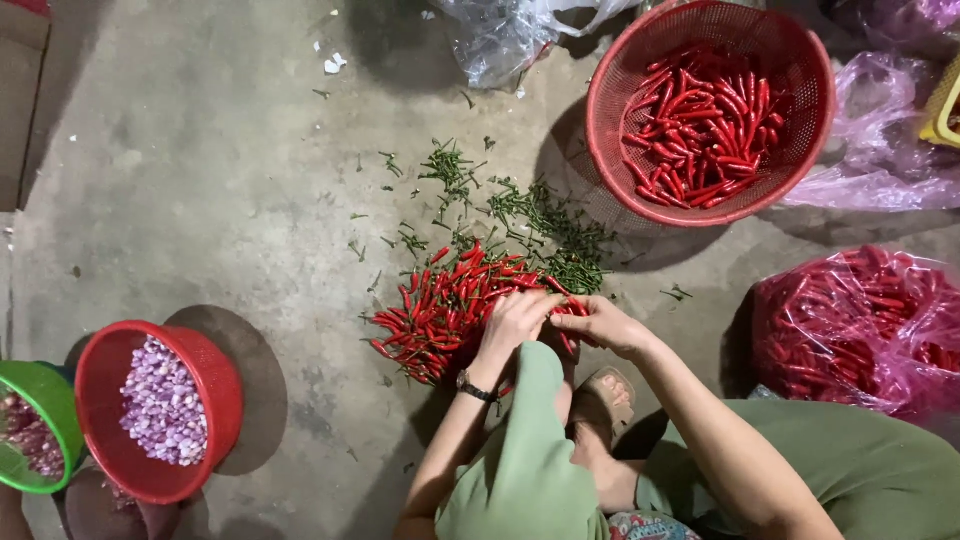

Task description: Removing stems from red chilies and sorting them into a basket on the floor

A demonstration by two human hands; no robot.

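Left hand (515, 318): curling narrowly on a chilli at the 3 o'clock edge of the chilli pile (445, 305), a watch sitting on its wrist.
Right hand (605, 325): pinching closed on the same chilli (566, 308), the two hands touching at the fingertips.
Pile: lying on the concrete floor (200, 180), right in front of the person's knee.
Stems (530, 215): lying scattered at 12 to 1 o'clock of the pile.
Doing it well: I judge that one hand should be gripping the pod near its cap while the other is pulling the stem straight off, so the flesh is not tearing.
Counts: two red baskets, one with chillies (710, 110) at 1 o'clock, one with shallots (160, 410) at 8 o'clock; one green basket (35, 425) beside it; one pink bag of chillies (860, 330) at 3 o'clock; chillies too many for counting.
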